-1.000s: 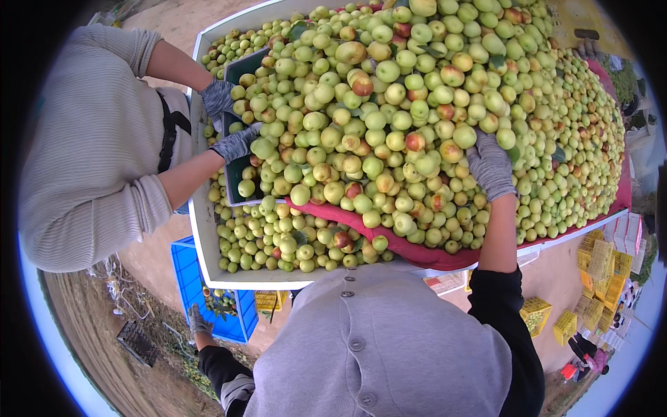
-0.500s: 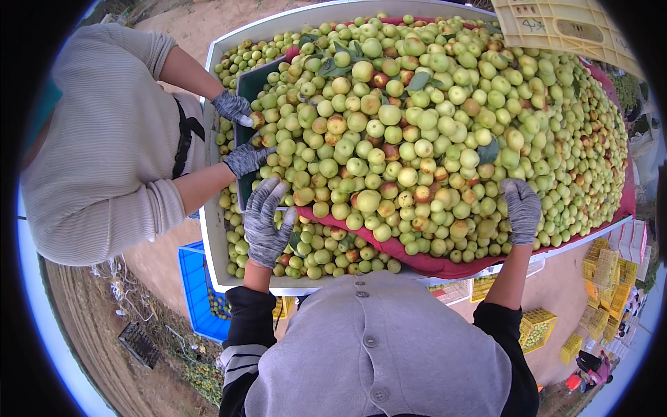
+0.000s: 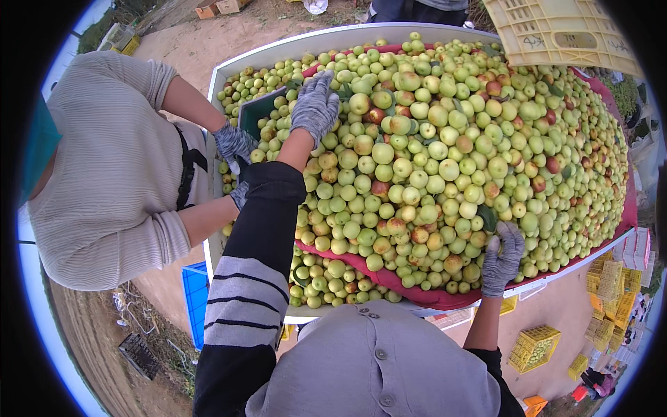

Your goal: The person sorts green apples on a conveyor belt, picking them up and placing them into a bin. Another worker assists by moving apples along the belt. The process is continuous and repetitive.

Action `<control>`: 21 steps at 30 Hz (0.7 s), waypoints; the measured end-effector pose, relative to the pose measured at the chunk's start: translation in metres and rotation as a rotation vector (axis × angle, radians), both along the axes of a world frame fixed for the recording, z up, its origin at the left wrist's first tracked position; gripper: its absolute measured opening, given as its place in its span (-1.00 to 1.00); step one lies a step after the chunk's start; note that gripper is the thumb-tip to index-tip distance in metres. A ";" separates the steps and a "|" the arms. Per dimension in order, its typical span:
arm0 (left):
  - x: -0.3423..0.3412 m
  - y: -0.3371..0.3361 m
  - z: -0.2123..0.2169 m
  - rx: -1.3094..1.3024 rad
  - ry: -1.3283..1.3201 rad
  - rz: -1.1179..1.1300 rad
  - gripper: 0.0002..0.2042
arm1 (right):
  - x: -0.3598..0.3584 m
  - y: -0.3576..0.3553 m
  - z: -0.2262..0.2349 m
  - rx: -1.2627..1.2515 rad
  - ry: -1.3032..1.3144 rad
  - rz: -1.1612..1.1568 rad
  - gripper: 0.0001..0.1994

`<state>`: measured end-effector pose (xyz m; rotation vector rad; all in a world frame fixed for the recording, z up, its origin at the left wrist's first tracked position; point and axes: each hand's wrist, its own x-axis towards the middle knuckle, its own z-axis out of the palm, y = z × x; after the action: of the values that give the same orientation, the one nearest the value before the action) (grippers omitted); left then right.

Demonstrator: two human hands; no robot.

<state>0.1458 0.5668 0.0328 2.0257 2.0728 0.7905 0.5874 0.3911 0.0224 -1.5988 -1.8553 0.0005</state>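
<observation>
Your left hand [image 3: 316, 104], in a grey knit glove, reaches far across the heap of green and reddish fruit [image 3: 445, 167] toward 11 o'clock; its fingers are spread apart and lie flat on the fruit, clamped on nothing, just beside the dark green scoop [image 3: 258, 111] sunk in the pile. Your right hand [image 3: 501, 258], gloved alike, rests at 4 o'clock on the near slope of the heap, fingers loosely curled over a few fruits; whether it grips any of them cannot be told.

The fruit fills the white-rimmed counter [image 3: 292, 43] almost edge to edge, piled on a red cloth [image 3: 417, 295] whose hem shows along the near side at 5 to 6 o'clock. Below that hem a lower band of fruit lies against the near rim at 7 o'clock.

At 9 o'clock a second person in a pale ribbed sweater [image 3: 104, 174] stands against the left rim; that person's gloved hand [image 3: 234, 144] lies on the fruit beside the scoop, close to your left forearm, so room there is narrow. At 1 o'clock a yellow slatted crate [image 3: 563, 35] overhangs the far edge. A blue crate [image 3: 195, 299] stands on the ground at 7 o'clock, and yellow crates [image 3: 533, 346] at 4 o'clock.
</observation>
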 end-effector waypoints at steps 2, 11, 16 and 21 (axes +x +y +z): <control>-0.006 0.023 -0.002 -0.370 0.142 -0.068 -0.36 | 0.000 -0.003 0.000 -0.001 0.031 0.006 -0.75; -0.016 -0.002 -0.031 -0.384 -0.202 0.056 -0.50 | -0.029 -0.011 0.007 0.016 0.243 0.096 -0.81; -0.017 -0.073 -0.028 -0.172 -0.818 -0.103 -0.66 | -0.079 0.026 0.037 0.047 0.333 0.252 -0.79; 0.007 -0.152 -0.001 0.032 -1.571 -0.097 -0.64 | -0.165 0.100 0.060 0.036 0.141 0.566 -0.67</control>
<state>0.1524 0.4149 0.0320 0.7623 0.9626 1.5892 0.4224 0.4915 0.0822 -0.9764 -2.1147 0.3179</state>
